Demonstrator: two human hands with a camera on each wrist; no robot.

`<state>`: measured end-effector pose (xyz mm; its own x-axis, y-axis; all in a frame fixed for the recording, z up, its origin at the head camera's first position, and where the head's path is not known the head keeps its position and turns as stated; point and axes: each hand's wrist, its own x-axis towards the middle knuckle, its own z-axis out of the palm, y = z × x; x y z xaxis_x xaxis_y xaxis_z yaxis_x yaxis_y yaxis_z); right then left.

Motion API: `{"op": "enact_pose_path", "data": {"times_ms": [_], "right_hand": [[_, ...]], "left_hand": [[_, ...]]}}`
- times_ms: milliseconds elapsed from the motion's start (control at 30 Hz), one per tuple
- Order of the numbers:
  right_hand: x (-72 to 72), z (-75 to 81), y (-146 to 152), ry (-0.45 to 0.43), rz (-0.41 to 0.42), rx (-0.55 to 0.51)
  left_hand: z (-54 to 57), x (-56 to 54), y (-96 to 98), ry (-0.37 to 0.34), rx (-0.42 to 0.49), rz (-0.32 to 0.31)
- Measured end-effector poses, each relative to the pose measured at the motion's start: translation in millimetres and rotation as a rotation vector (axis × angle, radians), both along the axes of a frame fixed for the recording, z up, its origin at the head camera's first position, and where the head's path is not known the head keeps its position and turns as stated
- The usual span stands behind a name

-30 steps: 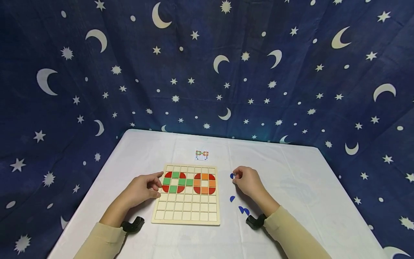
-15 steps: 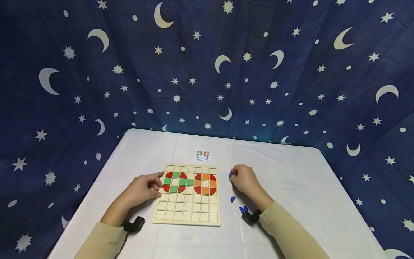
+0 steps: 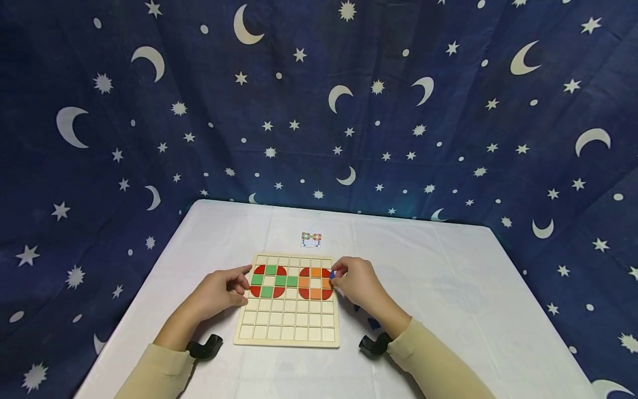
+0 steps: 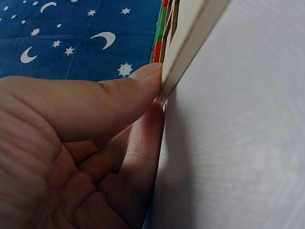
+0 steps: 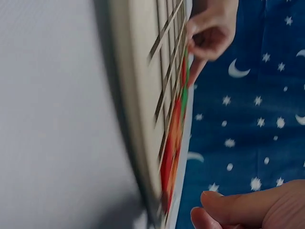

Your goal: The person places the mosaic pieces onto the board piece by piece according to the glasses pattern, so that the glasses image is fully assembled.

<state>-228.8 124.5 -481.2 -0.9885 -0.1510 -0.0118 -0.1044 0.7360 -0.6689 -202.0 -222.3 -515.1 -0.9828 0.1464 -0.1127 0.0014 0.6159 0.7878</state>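
Near the board's upper right edge my right hand (image 3: 360,282) pinches a blue half-round tile (image 3: 332,274) between thumb and fingers. In the right wrist view only part of that hand (image 5: 252,205) shows, and the tile is out of sight. The wooden grid board (image 3: 288,331) carries two ring patterns: red corner pieces with green squares (image 3: 271,270) on the left, red with orange squares (image 3: 316,272) on the right. My left hand (image 3: 219,291) rests at the board's left side; its thumb (image 4: 119,102) touches the edge in the left wrist view.
More blue tiles (image 3: 374,323) lie on the white tablecloth (image 3: 428,277), partly hidden by the right forearm. A small card (image 3: 311,239) with a printed coloured pattern lies behind the board. A dark blue curtain (image 3: 319,100) with moons and stars stands behind the table.
My right hand has picked a blue half-round tile off the table and carried it left to the board's right edge. The left hand stays in place.
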Motion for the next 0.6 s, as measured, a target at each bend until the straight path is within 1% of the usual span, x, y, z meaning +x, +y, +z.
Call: {"op": "enact_pose_path", "data": {"times_ms": [333, 467, 600], "right_hand": [[17.2, -1.9, -42.6, -0.002, 0.191, -0.099], [23.9, -3.9, -64.0, 0.009, 0.239, -0.104], [30.0, -7.0, -86.1, -0.010, 0.267, -0.113]], "left_hand": [[-1.1, 0.9, -0.3, 0.009, 0.005, -0.008], [-1.2, 0.7, -0.6, 0.009, 0.003, -0.009], [-0.5, 1.0, -1.7, 0.007, 0.003, -0.015]]}}
